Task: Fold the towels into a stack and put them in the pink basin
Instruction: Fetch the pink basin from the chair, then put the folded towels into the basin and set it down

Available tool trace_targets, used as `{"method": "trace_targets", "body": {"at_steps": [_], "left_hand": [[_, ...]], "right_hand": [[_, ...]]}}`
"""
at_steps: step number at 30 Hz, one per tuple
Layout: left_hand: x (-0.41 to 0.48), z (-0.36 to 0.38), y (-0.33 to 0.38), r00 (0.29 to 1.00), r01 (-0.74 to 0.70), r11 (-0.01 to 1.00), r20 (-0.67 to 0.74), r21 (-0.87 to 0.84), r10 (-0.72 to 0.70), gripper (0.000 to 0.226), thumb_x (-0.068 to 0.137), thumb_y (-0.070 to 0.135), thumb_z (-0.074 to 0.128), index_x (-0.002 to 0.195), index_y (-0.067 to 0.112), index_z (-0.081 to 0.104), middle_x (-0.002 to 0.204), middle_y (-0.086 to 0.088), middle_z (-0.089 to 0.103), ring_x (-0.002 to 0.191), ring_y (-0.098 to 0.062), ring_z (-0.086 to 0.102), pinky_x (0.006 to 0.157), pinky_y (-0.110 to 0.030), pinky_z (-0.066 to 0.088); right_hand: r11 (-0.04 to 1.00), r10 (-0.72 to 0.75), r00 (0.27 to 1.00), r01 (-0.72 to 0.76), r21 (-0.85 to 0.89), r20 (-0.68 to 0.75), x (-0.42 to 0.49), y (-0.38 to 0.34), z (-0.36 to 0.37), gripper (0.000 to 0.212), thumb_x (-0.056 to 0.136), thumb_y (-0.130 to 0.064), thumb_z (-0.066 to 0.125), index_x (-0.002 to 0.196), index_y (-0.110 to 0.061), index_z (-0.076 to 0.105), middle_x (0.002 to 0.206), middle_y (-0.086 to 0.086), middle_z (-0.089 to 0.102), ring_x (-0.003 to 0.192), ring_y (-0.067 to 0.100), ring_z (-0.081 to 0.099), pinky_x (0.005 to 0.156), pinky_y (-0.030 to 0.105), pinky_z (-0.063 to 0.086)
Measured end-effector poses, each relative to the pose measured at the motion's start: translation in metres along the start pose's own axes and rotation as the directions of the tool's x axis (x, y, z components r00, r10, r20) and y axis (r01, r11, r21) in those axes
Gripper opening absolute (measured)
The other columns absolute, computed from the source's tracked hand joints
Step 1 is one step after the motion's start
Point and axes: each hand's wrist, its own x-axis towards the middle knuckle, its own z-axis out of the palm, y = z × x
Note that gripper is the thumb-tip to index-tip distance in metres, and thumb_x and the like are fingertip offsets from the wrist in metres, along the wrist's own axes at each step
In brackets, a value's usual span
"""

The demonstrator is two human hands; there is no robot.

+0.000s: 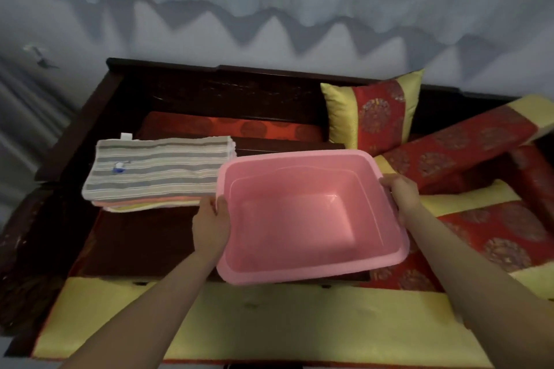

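Note:
A pink basin [302,271], rectangular with nothing inside, is held tilted above a dark wooden sofa seat. My left hand [209,225] grips its left rim and my right hand [401,195] grips its right rim. Just left of the basin lies a folded stack of towels [156,168]: a grey and beige striped towel on top, with pink and yellow layers showing at the stack's front edge. The basin's left corner overlaps the stack's right end in the view.
A dark wooden sofa frame [90,117] surrounds the seat. A red and yellow pillow [374,111] stands at the back right, with red patterned cushions [479,228] beside it. A yellow cushion border [269,323] runs along the front. A grey curtain hangs behind.

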Motion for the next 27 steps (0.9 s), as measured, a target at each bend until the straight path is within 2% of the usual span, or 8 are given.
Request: {"method": "trace_targets", "body": {"at_steps": [3,12,16,18,21,23,25,27], "left_hand": [[0.010,0.017,0.011,1.000,-0.026,1.000,0.017,0.003,0.026,0.029,0.098,0.033,0.036,0.094,0.008,0.048,0.074,-0.001,0.053,0.073,-0.025,0.054,0.065,-0.033,0.041],[0.023,0.037,0.022,0.999,-0.033,0.999,0.025,0.010,0.032,0.031,0.098,0.037,0.035,0.093,0.008,0.046,0.076,-0.007,0.058,0.071,-0.026,0.058,0.068,-0.040,0.049],[0.027,0.037,0.024,0.998,-0.057,0.998,0.021,0.031,0.056,0.030,0.098,0.036,0.036,0.091,0.009,0.047,0.076,-0.008,0.059,0.073,-0.028,0.059,0.066,-0.038,0.048],[0.032,0.035,0.025,0.996,-0.081,0.993,0.040,0.080,0.078,0.032,0.097,0.037,0.036,0.091,0.007,0.048,0.078,-0.010,0.060,0.075,-0.030,0.059,0.069,-0.040,0.048],[0.039,0.027,0.027,0.986,-0.147,0.970,0.104,0.192,0.129,0.035,0.096,0.039,0.038,0.090,0.006,0.050,0.079,-0.010,0.062,0.074,-0.028,0.060,0.068,-0.039,0.049],[0.044,0.017,0.031,0.980,-0.181,0.960,0.125,0.213,0.157,0.035,0.095,0.040,0.040,0.086,0.008,0.050,0.076,-0.008,0.062,0.070,-0.025,0.060,0.060,-0.034,0.045],[0.052,0.005,0.036,0.979,-0.196,0.963,0.100,0.185,0.180,0.036,0.095,0.040,0.040,0.084,0.008,0.050,0.073,-0.005,0.060,0.070,-0.024,0.059,0.059,-0.033,0.041],[0.069,-0.015,0.039,0.980,-0.200,0.966,0.037,0.165,0.197,0.037,0.097,0.037,0.039,0.086,0.005,0.051,0.074,-0.004,0.058,0.074,-0.026,0.057,0.064,-0.033,0.037]], "right_hand": [[1.000,0.003,1.000,-0.003,0.000,-0.006,0.013,0.001,-0.007,0.016,0.081,-0.006,0.056,0.077,-0.018,0.066,0.080,0.003,0.063,0.070,0.018,0.055,0.063,0.027,0.045],[0.994,-0.064,0.997,0.066,-0.086,0.032,0.042,0.003,-0.014,0.012,0.085,-0.010,0.055,0.078,-0.017,0.061,0.081,0.003,0.060,0.073,0.018,0.052,0.064,0.029,0.043],[0.978,-0.107,0.994,0.112,-0.174,0.038,0.046,0.001,-0.015,0.009,0.085,-0.011,0.054,0.085,-0.014,0.062,0.084,0.007,0.061,0.082,0.028,0.055,0.071,0.033,0.043],[0.906,-0.154,0.987,0.161,-0.392,0.049,0.050,-0.006,-0.016,0.015,0.084,-0.014,0.053,0.093,-0.013,0.064,0.096,0.011,0.063,0.093,0.033,0.056,0.077,0.036,0.042],[0.590,-0.231,0.965,0.243,-0.770,0.128,0.054,-0.024,-0.013,0.034,0.085,-0.020,0.051,0.116,-0.010,0.056,0.119,0.020,0.057,0.111,0.039,0.051,0.086,0.042,0.041],[0.417,-0.320,0.932,0.298,-0.858,0.169,0.049,-0.038,0.002,0.042,0.086,-0.026,0.052,0.124,-0.010,0.049,0.127,0.020,0.048,0.119,0.040,0.043,0.092,0.049,0.041],[0.407,-0.409,0.883,0.404,-0.819,0.232,0.036,-0.055,0.028,0.044,0.085,-0.025,0.055,0.125,-0.008,0.049,0.126,0.020,0.047,0.118,0.039,0.041,0.093,0.047,0.040],[0.500,-0.472,0.823,0.544,-0.674,0.316,0.015,-0.075,0.069,0.044,0.083,-0.020,0.062,0.124,-0.006,0.053,0.123,0.019,0.052,0.117,0.037,0.045,0.094,0.041,0.040]]}}
